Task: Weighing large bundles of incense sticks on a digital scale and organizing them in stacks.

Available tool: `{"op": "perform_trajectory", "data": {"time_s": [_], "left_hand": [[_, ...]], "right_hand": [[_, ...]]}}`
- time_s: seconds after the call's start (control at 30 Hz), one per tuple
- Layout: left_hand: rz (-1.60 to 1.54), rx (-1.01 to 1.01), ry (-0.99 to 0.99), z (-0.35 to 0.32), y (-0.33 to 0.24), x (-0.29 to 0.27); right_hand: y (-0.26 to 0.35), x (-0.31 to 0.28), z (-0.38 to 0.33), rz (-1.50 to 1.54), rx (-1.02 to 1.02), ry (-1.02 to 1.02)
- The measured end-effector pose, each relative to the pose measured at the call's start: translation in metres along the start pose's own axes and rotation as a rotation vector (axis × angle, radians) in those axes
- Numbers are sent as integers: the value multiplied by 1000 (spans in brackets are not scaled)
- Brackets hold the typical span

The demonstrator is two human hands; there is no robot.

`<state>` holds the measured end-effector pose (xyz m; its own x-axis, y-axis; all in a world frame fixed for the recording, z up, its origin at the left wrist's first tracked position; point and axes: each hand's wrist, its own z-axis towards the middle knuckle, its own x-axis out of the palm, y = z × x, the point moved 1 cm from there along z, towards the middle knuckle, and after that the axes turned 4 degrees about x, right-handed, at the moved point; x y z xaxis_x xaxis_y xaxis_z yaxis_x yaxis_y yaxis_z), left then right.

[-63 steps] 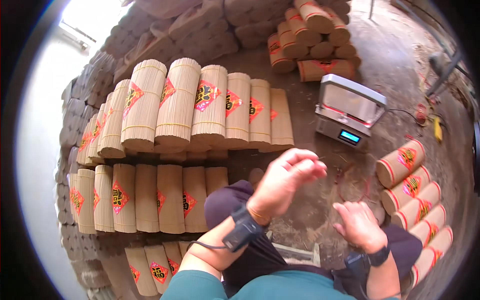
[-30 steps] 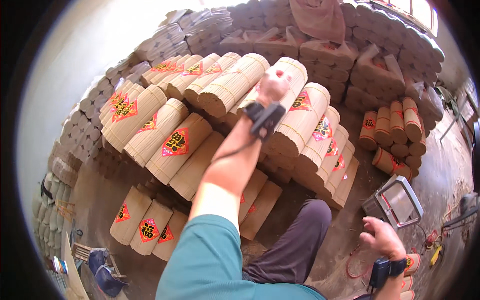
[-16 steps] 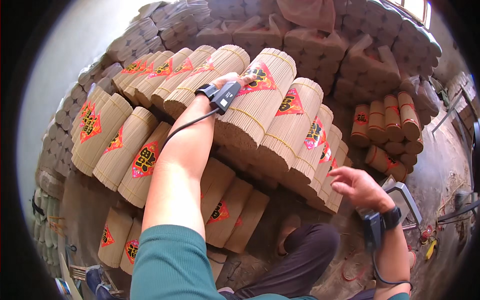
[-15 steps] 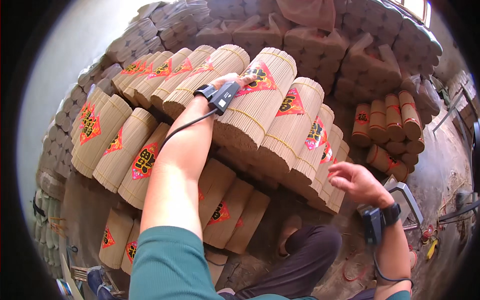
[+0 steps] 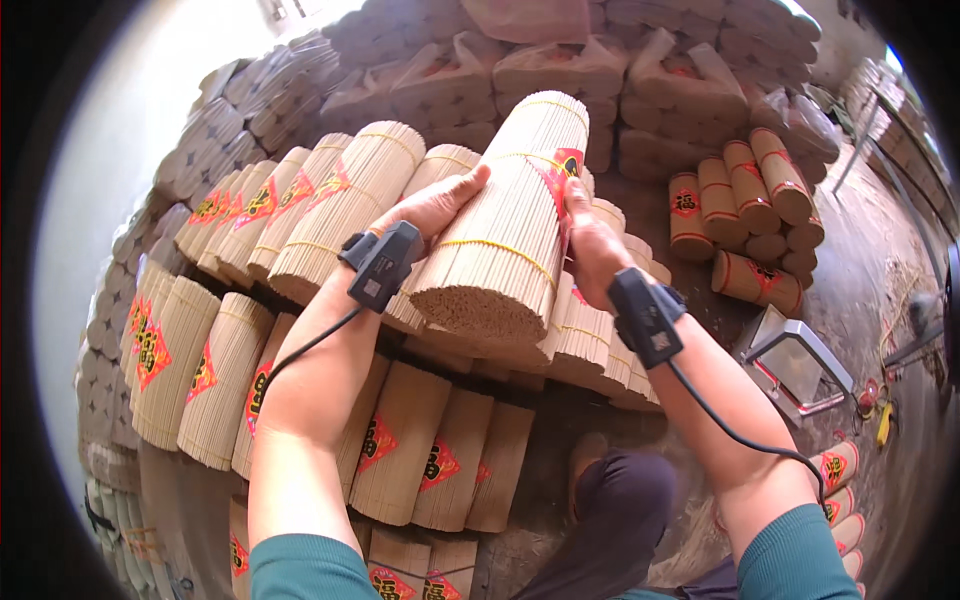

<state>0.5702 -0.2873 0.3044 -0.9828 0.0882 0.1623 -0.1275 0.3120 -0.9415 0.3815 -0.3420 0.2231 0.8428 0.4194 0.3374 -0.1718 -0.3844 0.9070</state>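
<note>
A thick round bundle of tan sticks (image 5: 505, 230), bound with yellow bands and bearing a red diamond label, is held between both my hands. My left hand (image 5: 435, 205) presses its left side with the fingers along it. My right hand (image 5: 590, 245) grips its right side over the label. The bundle sits lifted above a row of like bundles (image 5: 320, 215). Each wrist carries a black clip-on device (image 5: 380, 265) with a cable.
More labelled bundles (image 5: 210, 370) lie in stacked rows below and to the left. Bagged packs (image 5: 560, 70) are piled behind. Red-labelled rolls (image 5: 745, 205) stand at the right, and a metal scale (image 5: 795, 360) sits on the floor by my knee (image 5: 625, 500).
My right hand has risen from near my knee to the bundle's right side. The bundle, earlier lying in the row under my left hand, is now lifted between both hands.
</note>
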Motion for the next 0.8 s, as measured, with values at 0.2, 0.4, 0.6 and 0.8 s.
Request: {"op": "perform_trajectory", "data": {"time_s": [0.2, 0.4, 0.6, 0.8], "left_hand": [[258, 223, -66, -28, -8, 65], [149, 531, -5, -54, 13, 133], [-692, 98, 519, -56, 80, 244], [-1047, 88, 648, -75, 173, 362]], "right_hand": [[9, -1, -54, 407, -36, 127], [51, -53, -170, 402, -177, 280], [88, -98, -300, -344, -379, -36], [90, -169, -380, -1155, -382, -171]]}}
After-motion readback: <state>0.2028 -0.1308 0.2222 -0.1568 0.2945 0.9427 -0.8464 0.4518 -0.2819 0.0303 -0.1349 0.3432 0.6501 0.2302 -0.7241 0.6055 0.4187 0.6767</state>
